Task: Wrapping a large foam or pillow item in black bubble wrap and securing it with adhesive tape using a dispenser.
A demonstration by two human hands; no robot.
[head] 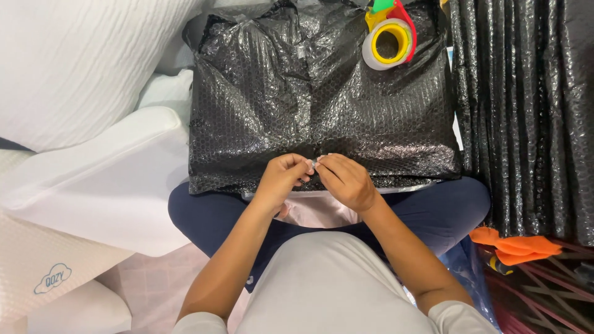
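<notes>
White pillows [80,62] and cushions lie left of a black bubble-wrapped parcel [322,99] resting on the person's lap. At the parcel's near edge, left hand [281,179] and right hand [346,180] meet, each grip pinched shut on a clear tape strip [316,163]. A tape dispenser [390,34] sits on the parcel's far side.

This looks like a home-run packing spot on the floor rather than a shop or a workshop. A parcel wrapped in black bubble wrap [322,99] lies across the seated person's lap, with a tape dispenser [390,34] resting on its far right corner and a stack of black bubble-wrap sheets [526,111] just to its right. To the parcel's left lie white pillows [80,68] and soft white bedding [105,185].
</notes>
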